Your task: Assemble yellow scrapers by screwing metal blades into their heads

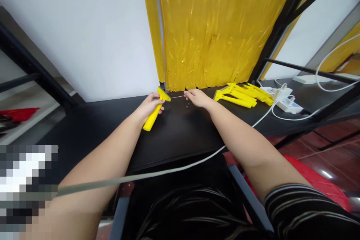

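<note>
My left hand point(153, 104) is closed round the neck of a yellow scraper point(152, 118), whose handle points down toward me and whose wide head faces right. In my right hand point(197, 98) is a thin screwdriver point(177, 96), pinched by its small red handle. Its shaft runs level to the left, with the tip at the scraper's head; whether it sits in a screw is too small to tell. A few tiny metal pieces point(187, 105) lie on the black table between the hands.
Several yellow scrapers point(239, 95) lie piled to the right. Beyond them are white power strips point(287, 101) with plugs. A white cable point(197, 163) crosses in front of my body. A yellow plastic curtain point(213, 37) and white panel point(92, 33) stand behind the black table point(180, 138).
</note>
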`<action>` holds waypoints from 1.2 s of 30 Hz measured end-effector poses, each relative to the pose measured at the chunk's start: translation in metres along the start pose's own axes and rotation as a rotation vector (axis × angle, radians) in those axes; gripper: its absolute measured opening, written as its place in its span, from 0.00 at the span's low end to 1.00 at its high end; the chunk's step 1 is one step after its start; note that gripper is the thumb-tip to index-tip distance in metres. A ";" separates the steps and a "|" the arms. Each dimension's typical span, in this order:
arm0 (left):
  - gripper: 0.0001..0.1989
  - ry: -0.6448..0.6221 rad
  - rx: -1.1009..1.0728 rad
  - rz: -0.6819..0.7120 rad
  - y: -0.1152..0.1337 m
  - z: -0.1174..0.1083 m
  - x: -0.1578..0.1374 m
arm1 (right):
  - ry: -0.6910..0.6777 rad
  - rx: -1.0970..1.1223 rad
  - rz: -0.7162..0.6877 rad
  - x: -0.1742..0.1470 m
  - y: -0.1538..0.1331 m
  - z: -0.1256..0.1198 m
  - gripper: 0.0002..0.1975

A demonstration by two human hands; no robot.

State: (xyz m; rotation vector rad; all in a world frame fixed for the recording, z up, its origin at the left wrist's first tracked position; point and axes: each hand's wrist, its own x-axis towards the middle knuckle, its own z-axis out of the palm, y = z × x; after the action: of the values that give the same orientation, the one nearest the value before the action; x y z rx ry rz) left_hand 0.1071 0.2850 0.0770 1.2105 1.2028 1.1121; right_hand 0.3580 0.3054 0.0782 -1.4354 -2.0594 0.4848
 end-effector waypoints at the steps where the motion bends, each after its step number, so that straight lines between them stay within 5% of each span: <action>1: 0.16 0.004 0.003 -0.001 0.000 0.000 0.000 | -0.009 0.023 -0.016 -0.001 0.000 0.000 0.18; 5: 0.16 0.016 0.006 0.000 0.001 0.000 -0.001 | 0.004 0.122 -0.141 -0.003 0.001 0.004 0.10; 8: 0.16 0.013 0.000 -0.003 0.002 0.000 -0.001 | 0.024 0.074 -0.098 -0.002 0.002 0.003 0.07; 12: 0.17 0.006 -0.014 0.006 0.002 0.000 -0.001 | -0.077 0.064 -0.069 -0.002 0.005 0.001 0.19; 19: 0.19 0.021 -0.020 0.009 0.001 -0.001 0.000 | -0.020 0.090 -0.100 -0.004 0.002 0.002 0.08; 22: 0.19 0.007 -0.023 0.014 0.001 -0.001 0.000 | -0.075 0.033 -0.027 -0.004 0.001 0.001 0.22; 26: 0.18 0.028 -0.013 -0.001 0.001 -0.001 0.000 | -0.081 0.111 -0.116 -0.007 0.000 0.005 0.09; 36: 0.18 0.018 -0.010 -0.029 0.002 0.001 -0.003 | -0.031 -0.094 -0.070 -0.002 0.001 0.012 0.13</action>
State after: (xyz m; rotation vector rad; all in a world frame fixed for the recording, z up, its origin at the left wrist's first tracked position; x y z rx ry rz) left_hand 0.1078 0.2818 0.0793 1.1743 1.2233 1.1087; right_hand 0.3510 0.3041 0.0678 -1.4121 -2.1749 0.3887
